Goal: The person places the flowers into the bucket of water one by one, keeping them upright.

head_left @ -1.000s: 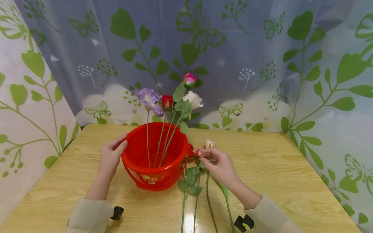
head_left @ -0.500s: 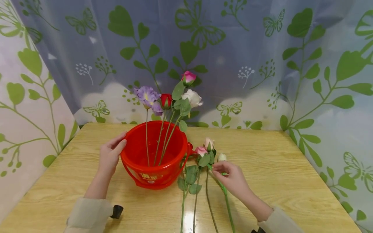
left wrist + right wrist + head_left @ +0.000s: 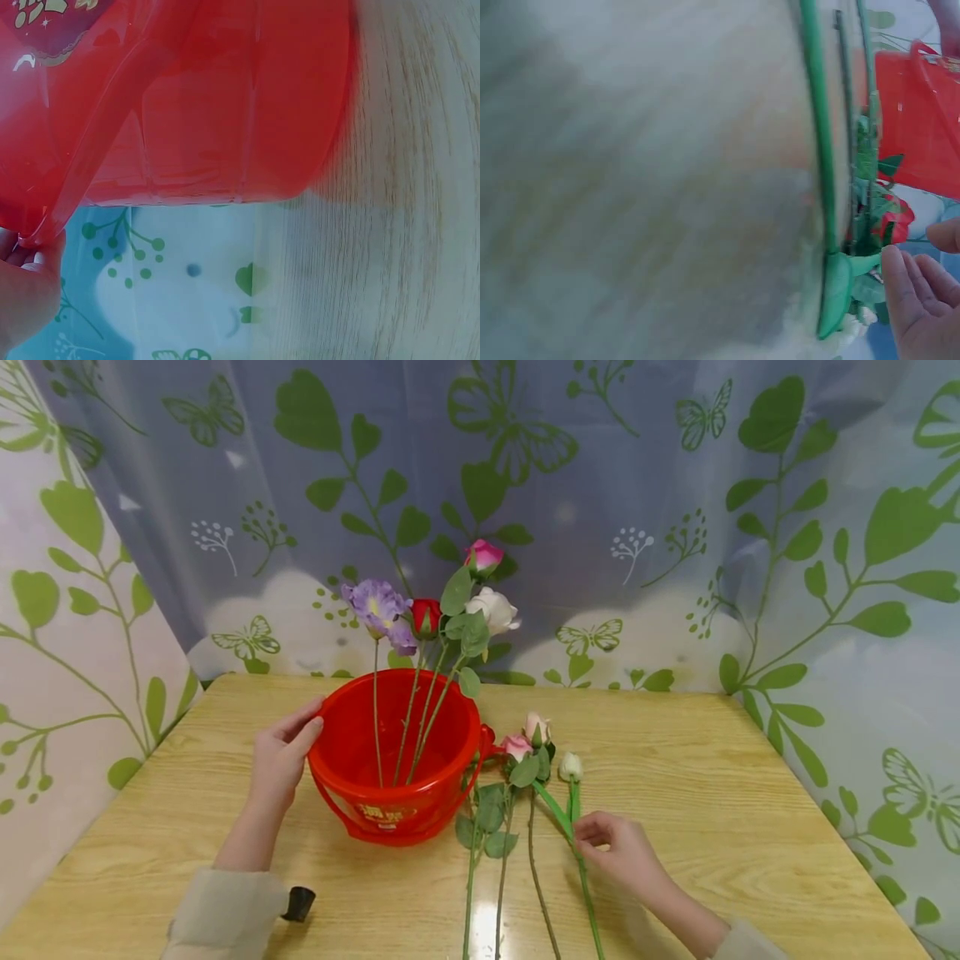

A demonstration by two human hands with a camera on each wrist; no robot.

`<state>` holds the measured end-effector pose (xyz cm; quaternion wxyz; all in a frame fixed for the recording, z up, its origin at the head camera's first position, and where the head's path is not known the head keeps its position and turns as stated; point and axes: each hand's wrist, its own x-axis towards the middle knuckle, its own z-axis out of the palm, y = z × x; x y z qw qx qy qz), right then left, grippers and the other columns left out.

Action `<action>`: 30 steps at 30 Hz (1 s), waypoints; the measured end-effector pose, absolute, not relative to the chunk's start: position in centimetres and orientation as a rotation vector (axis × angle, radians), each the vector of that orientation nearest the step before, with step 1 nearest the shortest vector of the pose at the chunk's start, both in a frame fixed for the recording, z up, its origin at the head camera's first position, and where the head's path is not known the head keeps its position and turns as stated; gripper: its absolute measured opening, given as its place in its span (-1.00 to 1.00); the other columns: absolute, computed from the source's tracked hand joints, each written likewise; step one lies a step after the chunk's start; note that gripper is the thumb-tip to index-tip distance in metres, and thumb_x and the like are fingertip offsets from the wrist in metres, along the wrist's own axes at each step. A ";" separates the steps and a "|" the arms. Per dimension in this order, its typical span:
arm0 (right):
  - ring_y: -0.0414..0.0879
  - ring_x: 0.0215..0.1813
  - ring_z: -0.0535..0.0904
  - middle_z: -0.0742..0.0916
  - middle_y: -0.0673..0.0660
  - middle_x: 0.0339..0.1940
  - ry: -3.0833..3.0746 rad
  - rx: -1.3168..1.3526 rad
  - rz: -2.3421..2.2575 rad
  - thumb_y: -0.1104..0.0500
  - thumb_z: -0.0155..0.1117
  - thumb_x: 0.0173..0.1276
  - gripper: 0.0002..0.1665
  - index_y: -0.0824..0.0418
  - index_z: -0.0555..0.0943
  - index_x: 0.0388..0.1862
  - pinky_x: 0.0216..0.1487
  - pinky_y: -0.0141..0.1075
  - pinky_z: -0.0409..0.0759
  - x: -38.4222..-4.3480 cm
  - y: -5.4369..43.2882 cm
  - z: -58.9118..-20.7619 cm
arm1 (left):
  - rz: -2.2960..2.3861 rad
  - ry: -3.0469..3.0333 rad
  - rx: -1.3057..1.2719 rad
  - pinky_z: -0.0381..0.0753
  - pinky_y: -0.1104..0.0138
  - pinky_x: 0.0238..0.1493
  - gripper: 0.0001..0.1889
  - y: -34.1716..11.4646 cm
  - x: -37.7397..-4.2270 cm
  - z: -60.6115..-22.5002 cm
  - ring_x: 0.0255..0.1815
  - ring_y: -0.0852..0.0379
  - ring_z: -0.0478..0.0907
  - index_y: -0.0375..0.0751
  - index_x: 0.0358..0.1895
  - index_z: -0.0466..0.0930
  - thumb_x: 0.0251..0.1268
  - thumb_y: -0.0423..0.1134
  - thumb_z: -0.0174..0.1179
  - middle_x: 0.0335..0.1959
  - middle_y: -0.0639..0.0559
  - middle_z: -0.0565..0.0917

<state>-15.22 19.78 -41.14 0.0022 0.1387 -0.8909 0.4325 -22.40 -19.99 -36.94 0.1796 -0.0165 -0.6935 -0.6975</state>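
Observation:
My left hand (image 3: 276,760) holds the rim of a red bucket (image 3: 435,817) at its left side, the thumb lying over the edge. A purple flower (image 3: 377,608), a red rose (image 3: 426,617), a white rose (image 3: 492,610) and a magenta rose (image 3: 484,557) stand in the bucket. To the right, a white tulip (image 3: 571,767) lies on the table. My right hand (image 3: 618,856) is beside its green stem and leaves, fingertips right at them. In the right wrist view a gap shows between thumb and fingers, which are near a green leaf (image 3: 838,296).
A pink rose (image 3: 517,747) and a pale pink rose (image 3: 536,727) lie left of the tulip, with leafy stems running toward the front edge. The wooden table (image 3: 720,810) backs onto a patterned curtain (image 3: 600,527).
My right hand has moved from the pink rose down and right to the tulip's stem, uncovering the roses and the tulip's head. The left hand stays on the bucket's rim.

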 end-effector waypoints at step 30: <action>-0.11 -0.48 0.53 0.62 0.09 -0.49 -3.003 0.324 1.490 0.33 0.19 0.08 -0.74 0.53 0.54 -0.28 -0.54 -0.39 0.55 -13.1 21.1 -43.0 | -1.927 -2.009 -0.062 0.48 0.56 -0.17 -0.60 -20.1 -22.4 -36.8 -0.15 0.37 0.47 -0.50 0.09 0.38 0.22 -0.34 0.07 -0.20 0.32 0.56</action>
